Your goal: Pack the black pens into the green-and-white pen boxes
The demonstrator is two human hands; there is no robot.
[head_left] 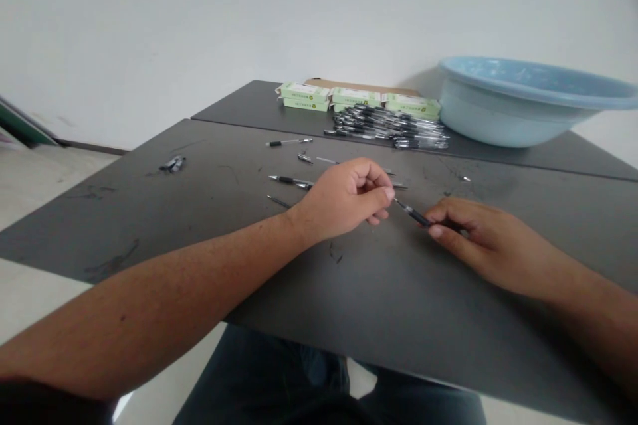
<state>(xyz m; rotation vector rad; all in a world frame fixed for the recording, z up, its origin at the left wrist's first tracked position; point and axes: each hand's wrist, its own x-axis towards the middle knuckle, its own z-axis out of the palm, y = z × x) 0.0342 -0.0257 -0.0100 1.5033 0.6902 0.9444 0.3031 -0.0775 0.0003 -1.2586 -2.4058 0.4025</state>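
Observation:
My right hand (478, 236) rests on the dark grey table (149, 212) and grips a black pen barrel (416, 215), its tip pointing left. My left hand (346, 199) is curled in a pinch right at that pen's tip, fingers pressed together; whatever small part it pinches is hidden. Loose pens and pen parts (292, 180) lie on the table just behind my left hand. One more pen (288, 142) lies farther back.
A pile of assembled pens (391, 126) lies at the back, in front of several green boxes (356, 97). A large light-blue basin (528, 99) stands at the back right. Small dark parts (173, 163) lie at the left. The near table edge is above my lap.

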